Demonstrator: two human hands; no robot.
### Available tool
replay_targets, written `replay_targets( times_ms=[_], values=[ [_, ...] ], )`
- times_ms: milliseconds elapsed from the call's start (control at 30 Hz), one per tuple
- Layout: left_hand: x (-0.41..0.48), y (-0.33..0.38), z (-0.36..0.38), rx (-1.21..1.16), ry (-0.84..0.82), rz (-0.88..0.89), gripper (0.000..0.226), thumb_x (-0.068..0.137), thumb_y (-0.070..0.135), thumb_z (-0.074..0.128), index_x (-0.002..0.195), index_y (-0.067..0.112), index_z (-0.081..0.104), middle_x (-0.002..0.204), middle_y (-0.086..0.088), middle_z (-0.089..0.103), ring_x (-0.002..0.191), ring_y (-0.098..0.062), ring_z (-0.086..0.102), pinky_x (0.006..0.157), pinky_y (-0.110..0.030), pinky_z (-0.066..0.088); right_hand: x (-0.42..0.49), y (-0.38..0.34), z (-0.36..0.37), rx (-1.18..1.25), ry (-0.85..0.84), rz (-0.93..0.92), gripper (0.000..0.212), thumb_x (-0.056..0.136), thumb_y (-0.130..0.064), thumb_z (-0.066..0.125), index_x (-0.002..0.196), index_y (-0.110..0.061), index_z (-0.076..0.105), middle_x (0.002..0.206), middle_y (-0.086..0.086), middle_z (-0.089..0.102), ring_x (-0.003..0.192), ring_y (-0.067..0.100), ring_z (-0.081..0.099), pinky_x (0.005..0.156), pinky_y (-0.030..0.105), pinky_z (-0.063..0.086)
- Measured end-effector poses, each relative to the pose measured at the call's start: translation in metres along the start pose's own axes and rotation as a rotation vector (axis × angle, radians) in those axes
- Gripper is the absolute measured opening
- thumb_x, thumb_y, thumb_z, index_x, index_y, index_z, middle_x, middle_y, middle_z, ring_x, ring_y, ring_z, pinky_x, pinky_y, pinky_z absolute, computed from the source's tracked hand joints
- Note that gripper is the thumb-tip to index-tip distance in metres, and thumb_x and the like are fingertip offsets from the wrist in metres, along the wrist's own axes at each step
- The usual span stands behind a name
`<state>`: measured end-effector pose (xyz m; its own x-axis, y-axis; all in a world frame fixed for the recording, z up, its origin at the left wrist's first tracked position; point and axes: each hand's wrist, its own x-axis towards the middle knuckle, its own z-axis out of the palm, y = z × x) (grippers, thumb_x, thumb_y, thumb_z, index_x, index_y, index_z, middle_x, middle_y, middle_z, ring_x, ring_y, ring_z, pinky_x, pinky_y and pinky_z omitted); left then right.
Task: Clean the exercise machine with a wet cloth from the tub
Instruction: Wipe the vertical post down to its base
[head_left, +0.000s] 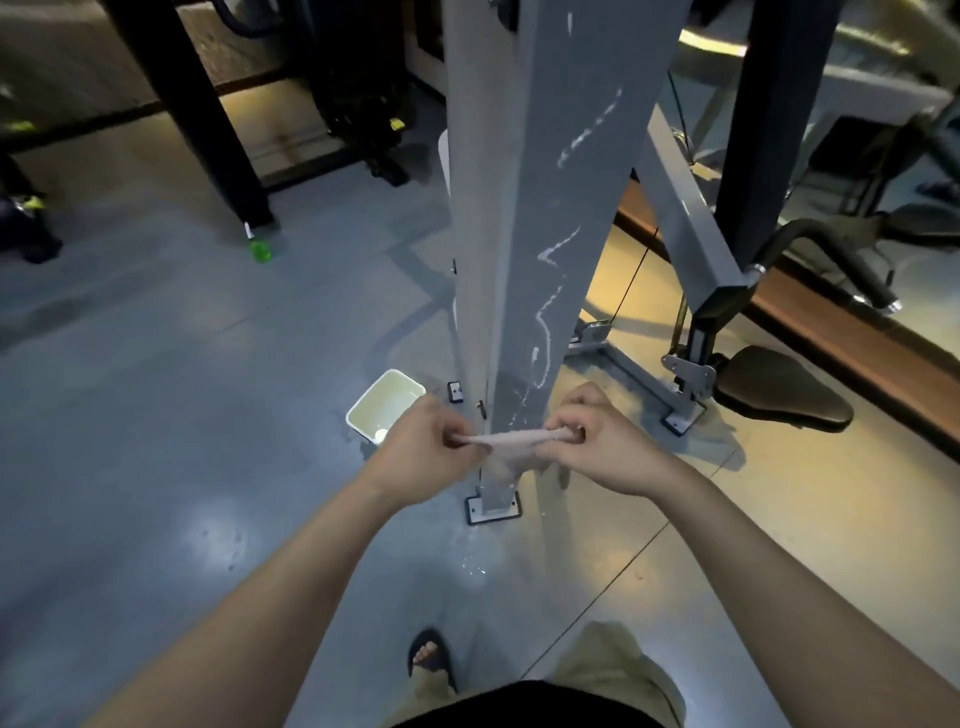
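1. The left hand (423, 447) is closed: one end of a pale cloth (506, 441) is pinched between its thumb and curled fingers.
2. The right hand (597, 447) is closed as well; the other end of the cloth is gripped inside its curled fingers, knuckles up.
3. The cloth is held bunched and drawn into a narrow band between the two hands, with a loose fold hanging below its middle. Both forearms are reached forward, bare.
4. The cloth is held just in front of the lower part of the exercise machine's grey post (545, 208). Whether it touches the post cannot be told.
5. Pale, wet-looking streaks (543, 317) are seen down the face of the post above the hands.
6. The tub (387, 402), white and rectangular, is set on the floor (156, 415) just left of the post, beyond the left hand. One of its corners is hidden by that hand.
7. The post's base plate (493, 506) is seen below the cloth; drops of liquid (475, 564) are spotted on the floor near it.
8. A black seat (779, 387) is noted to the right, a green bottle (260, 249) further off on the left, and a sandalled foot (431, 657) at the bottom.
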<state>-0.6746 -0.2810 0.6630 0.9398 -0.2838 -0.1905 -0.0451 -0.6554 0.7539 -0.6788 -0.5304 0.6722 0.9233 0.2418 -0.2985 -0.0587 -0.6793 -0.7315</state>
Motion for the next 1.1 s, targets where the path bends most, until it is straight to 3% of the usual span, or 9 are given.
replay_targets(
  times_ms=[133, 300, 467, 567, 667, 733, 833, 933, 1100],
  values=[
    [0.001, 0.028, -0.022, -0.418, 0.061, -0.154, 0.015, 0.065, 0.028, 0.069, 0.054, 0.019, 0.065, 0.111, 0.002, 0.064, 0.089, -0.012, 0.059, 0.076, -0.03, 0.042, 0.013, -0.012, -0.032, 0.276, -0.11, -0.119, 0.019, 0.092, -0.039, 0.07, 0.081, -0.023, 0.071, 0.117, -0.01, 0.065, 0.103, 0.0, 0.061, 0.092, 0.022, 0.04],
    [-0.001, 0.062, -0.02, -0.573, -0.011, -0.138, 0.023, 0.074, 0.021, 0.061, 0.092, 0.013, 0.073, 0.079, -0.011, 0.053, 0.069, -0.022, 0.046, 0.059, -0.032, 0.035, 0.021, -0.025, -0.062, 0.765, -0.286, -0.153, 0.021, 0.089, -0.024, 0.061, 0.105, -0.016, 0.071, 0.084, 0.0, 0.064, 0.078, 0.015, 0.06, 0.071, 0.029, 0.05],
    [0.007, 0.106, -0.001, -0.436, -0.076, -0.058, 0.043, 0.086, 0.036, 0.068, 0.091, -0.007, 0.06, 0.078, -0.017, 0.046, 0.073, -0.025, 0.042, 0.066, -0.041, 0.033, 0.026, -0.018, -0.09, 0.489, -0.169, -0.206, 0.015, 0.102, -0.024, 0.06, 0.106, -0.039, 0.063, 0.092, 0.0, 0.065, 0.079, 0.022, 0.058, 0.068, 0.033, 0.048],
    [0.006, 0.127, 0.011, -0.547, 0.038, -0.022, 0.026, 0.091, 0.021, 0.07, 0.09, -0.004, 0.069, 0.085, -0.008, 0.055, 0.078, -0.022, 0.05, 0.068, -0.029, 0.042, 0.022, -0.011, -0.1, 0.377, -0.003, -0.287, 0.014, 0.102, -0.027, 0.06, 0.095, -0.038, 0.064, 0.098, -0.009, 0.067, 0.076, 0.013, 0.064, 0.065, 0.029, 0.048],
    [0.01, 0.139, 0.021, -0.582, 0.254, 0.019, 0.023, 0.089, 0.02, 0.072, 0.098, 0.0, 0.078, 0.124, 0.002, 0.057, 0.117, -0.004, 0.057, 0.093, -0.02, 0.047, 0.013, -0.002, -0.112, 0.457, -0.073, -0.419, 0.013, 0.103, -0.033, 0.059, 0.101, -0.026, 0.069, 0.093, -0.007, 0.067, 0.076, 0.006, 0.061, 0.069, 0.026, 0.05],
    [0.012, 0.146, 0.022, -0.602, 0.369, 0.032, 0.025, 0.095, 0.02, 0.067, 0.1, -0.002, 0.077, 0.137, 0.007, 0.057, 0.134, -0.005, 0.05, 0.103, -0.031, 0.045, 0.01, 0.0, -0.115, 0.431, -0.163, -0.475, 0.017, 0.098, -0.037, 0.066, 0.108, -0.023, 0.067, 0.092, -0.011, 0.066, 0.083, 0.005, 0.061, 0.077, 0.025, 0.05],
    [0.009, 0.162, 0.023, -0.678, 0.417, 0.008, 0.028, 0.102, 0.023, 0.059, 0.104, 0.001, 0.077, 0.121, -0.001, 0.072, 0.108, -0.031, 0.067, 0.085, -0.042, 0.052, 0.011, -0.01, -0.114, 0.496, -0.146, -0.458, 0.012, 0.092, -0.022, 0.076, 0.101, -0.021, 0.068, 0.085, -0.008, 0.067, 0.079, 0.008, 0.062, 0.073, 0.027, 0.052],
    [0.007, 0.178, 0.016, -0.667, 0.524, -0.035, 0.029, 0.098, 0.028, 0.067, 0.092, 0.0, 0.071, 0.081, -0.008, 0.071, 0.071, -0.021, 0.063, 0.066, -0.031, 0.048, 0.009, -0.03, -0.118, 0.635, -0.098, -0.433, 0.002, 0.096, -0.013, 0.069, 0.095, -0.013, 0.07, 0.079, 0.002, 0.063, 0.071, 0.011, 0.059, 0.063, 0.025, 0.048],
    [0.009, 0.201, -0.023, -0.597, 0.657, 0.065, 0.023, 0.091, 0.017, 0.077, 0.09, 0.007, 0.057, 0.077, 0.001, 0.065, 0.073, -0.012, 0.062, 0.071, -0.027, 0.052, 0.002, -0.076, -0.138, 0.8, -0.131, -0.497, 0.018, 0.091, -0.033, 0.067, 0.086, -0.016, 0.063, 0.084, 0.011, 0.059, 0.081, 0.026, 0.055, 0.075, 0.045, 0.039]
  ],
)
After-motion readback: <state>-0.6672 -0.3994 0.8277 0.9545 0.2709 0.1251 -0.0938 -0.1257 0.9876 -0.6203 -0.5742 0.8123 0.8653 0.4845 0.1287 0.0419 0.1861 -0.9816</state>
